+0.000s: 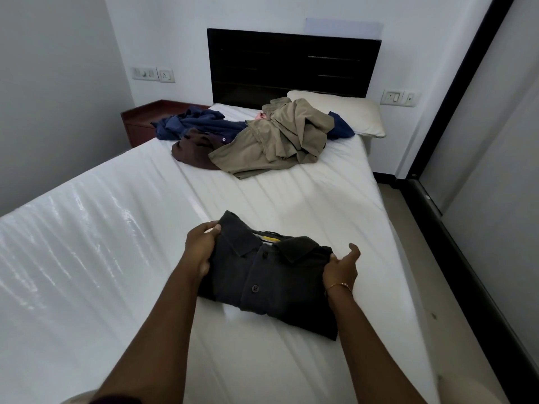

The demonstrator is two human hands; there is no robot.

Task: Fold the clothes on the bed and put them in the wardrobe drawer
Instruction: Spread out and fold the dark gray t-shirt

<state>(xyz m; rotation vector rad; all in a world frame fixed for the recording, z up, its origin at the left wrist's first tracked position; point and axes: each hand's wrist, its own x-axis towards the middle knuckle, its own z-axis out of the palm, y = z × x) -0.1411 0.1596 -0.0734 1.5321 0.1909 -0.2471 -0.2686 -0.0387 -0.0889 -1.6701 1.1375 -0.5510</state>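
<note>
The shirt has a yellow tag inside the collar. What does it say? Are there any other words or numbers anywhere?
Yellow tag inside the dark shirt collar: too small and blurred to read.
Wall switch plates: only blurred marks, nothing readable.
No other words or numbers show.
</note>
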